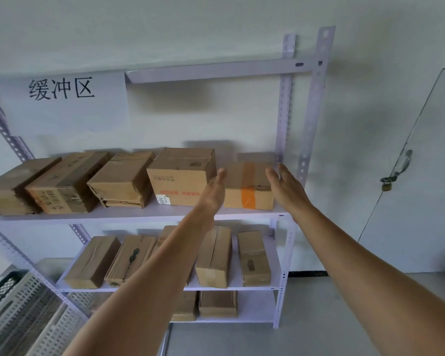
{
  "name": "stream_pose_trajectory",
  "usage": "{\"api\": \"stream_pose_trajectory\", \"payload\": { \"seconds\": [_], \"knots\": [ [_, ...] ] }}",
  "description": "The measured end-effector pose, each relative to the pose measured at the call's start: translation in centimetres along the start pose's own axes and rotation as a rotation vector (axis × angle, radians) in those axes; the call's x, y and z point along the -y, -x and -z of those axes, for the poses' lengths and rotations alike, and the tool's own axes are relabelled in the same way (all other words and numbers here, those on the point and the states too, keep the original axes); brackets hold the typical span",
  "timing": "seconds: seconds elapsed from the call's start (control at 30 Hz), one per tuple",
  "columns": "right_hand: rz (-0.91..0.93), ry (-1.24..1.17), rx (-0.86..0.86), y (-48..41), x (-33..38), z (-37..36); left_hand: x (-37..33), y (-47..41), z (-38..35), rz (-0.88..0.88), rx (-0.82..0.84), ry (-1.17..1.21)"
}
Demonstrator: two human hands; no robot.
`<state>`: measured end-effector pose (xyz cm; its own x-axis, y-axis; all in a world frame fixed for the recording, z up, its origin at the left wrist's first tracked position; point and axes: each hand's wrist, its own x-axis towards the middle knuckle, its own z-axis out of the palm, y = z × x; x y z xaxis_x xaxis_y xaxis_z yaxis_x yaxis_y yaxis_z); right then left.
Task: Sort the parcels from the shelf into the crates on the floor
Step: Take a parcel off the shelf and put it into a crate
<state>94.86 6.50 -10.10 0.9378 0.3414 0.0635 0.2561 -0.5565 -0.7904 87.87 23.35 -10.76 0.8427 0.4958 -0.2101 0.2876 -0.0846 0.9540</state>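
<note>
Crates: pale slotted crates (23,312) on the floor at bottom left, closest to the camera, with a dark crate (3,285) just behind them.
Left hand: the left hand (214,187) is up at the middle board, fingers straight and pressed together, seen edge-on. It's right at the left side of the orange-taped parcel (249,187), but I can't tell if it's actually touching.
Right hand: the right hand (287,187) is flat too, fingers straight, palm turned toward the parcel's right side, holding nothing.
Task parcel: at the right end of the middle board of the shelf (165,210), between both hands, just beside a bigger box (180,176).
Rest of the shelf: three more boxes (67,181) further left, a lower row of parcels (213,255) one board down, and a few bottom parcels (217,303) under that.
Back wall: a paper sign (62,91) hangs at the top rail, and a door (421,214) with a padlock (386,186) is off to the right.
</note>
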Motion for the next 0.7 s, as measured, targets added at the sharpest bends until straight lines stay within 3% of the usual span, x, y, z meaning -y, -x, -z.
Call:
{"api": "stream_pose_trajectory", "payload": {
  "seconds": [0.33,0.7],
  "knots": [
    [-0.060,0.032,0.046,-10.0,-3.4,-2.3,0.1,-10.5,-1.6,0.072,0.076,-0.043],
    [-0.264,-0.064,0.037,-17.4,-6.3,-5.4,1.1,-19.9,-2.0,0.241,0.101,-0.001]
  ]
}}
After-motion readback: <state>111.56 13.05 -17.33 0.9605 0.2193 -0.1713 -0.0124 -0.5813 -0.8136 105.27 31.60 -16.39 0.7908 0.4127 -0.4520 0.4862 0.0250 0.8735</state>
